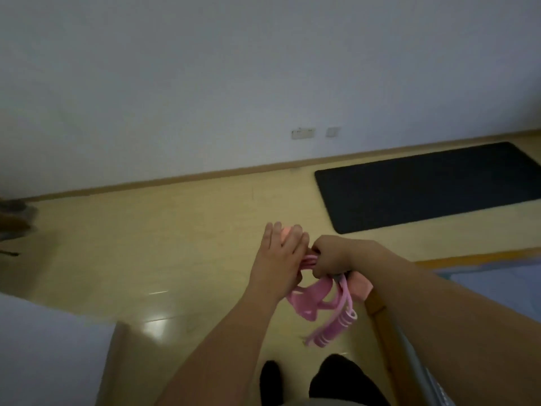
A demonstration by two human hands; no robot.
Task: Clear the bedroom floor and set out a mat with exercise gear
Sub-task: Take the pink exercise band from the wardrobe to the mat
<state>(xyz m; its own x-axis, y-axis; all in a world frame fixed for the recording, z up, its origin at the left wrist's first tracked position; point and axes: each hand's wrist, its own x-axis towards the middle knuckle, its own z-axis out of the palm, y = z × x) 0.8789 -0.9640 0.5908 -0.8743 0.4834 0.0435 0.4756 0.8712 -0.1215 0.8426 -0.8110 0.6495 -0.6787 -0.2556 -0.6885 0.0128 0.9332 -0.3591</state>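
Gripping a bundle of pink resistance bands [319,306] at the centre of the view, the right hand [330,256] is curling its fingers tightly round the gathered top, so this grip is closed on the bands. The loose loops and strap ends are hanging down toward 5 o'clock, above the wooden floor [152,244]. The left hand [282,253] is lying against the same bundle from the 9 o'clock side, its fingers reaching forward nearly straight and touching a pinkish rounded piece; whether this grip is pinching anything I cannot tell, since the picture is blurred there. A dark exercise mat [424,186] is lying flat on the floor at 2 o'clock, well apart from both hands and near the wall's skirting. At 4 o'clock, a bed edge [497,285] with pale blue bedding is showing.
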